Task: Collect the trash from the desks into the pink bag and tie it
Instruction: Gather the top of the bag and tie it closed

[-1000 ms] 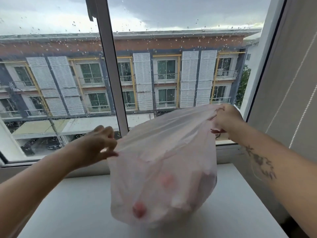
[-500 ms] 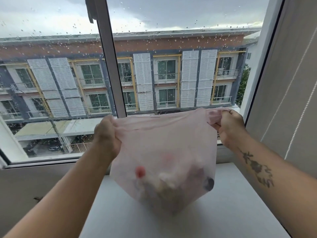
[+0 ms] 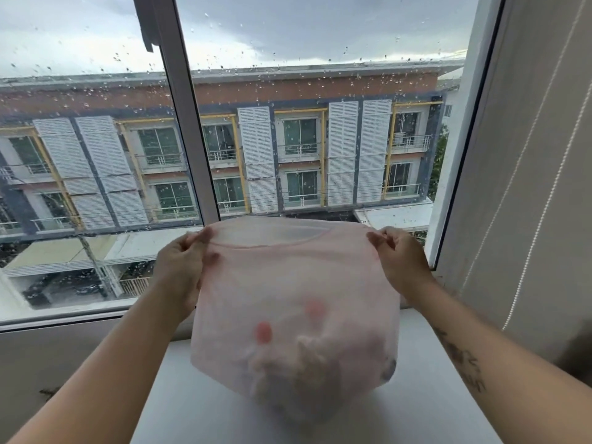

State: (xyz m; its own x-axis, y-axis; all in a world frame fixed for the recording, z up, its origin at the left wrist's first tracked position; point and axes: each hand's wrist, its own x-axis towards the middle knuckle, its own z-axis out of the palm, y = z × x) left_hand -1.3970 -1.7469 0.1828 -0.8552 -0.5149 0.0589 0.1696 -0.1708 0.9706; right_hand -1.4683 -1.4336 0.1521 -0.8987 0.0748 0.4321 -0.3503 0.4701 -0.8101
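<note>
Upper-floor room: white desk (image 3: pixel 432 411), rain-spotted window (image 3: pixel 320 139).

bag (image 3: pixel 288 283) over desk (image 3: pixel 432 395) before window (image 3: pixel 304 149), trash (image 3: pixel 298 370) in bag, hands at its left (image 3: pixel 179 267) and right (image 3: pixel 400 261) corners

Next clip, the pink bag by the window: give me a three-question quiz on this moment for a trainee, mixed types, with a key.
1. True or false: the left hand and the right hand each pinch the top edge of the bag.
2. The bag's mouth is: A) knotted; B) held stretched wide, not yet tied; C) taped shut.
3. Fill in: behind the bag is a rain-spotted ____.

Key: 1 true; 2 B; 3 window.
</note>
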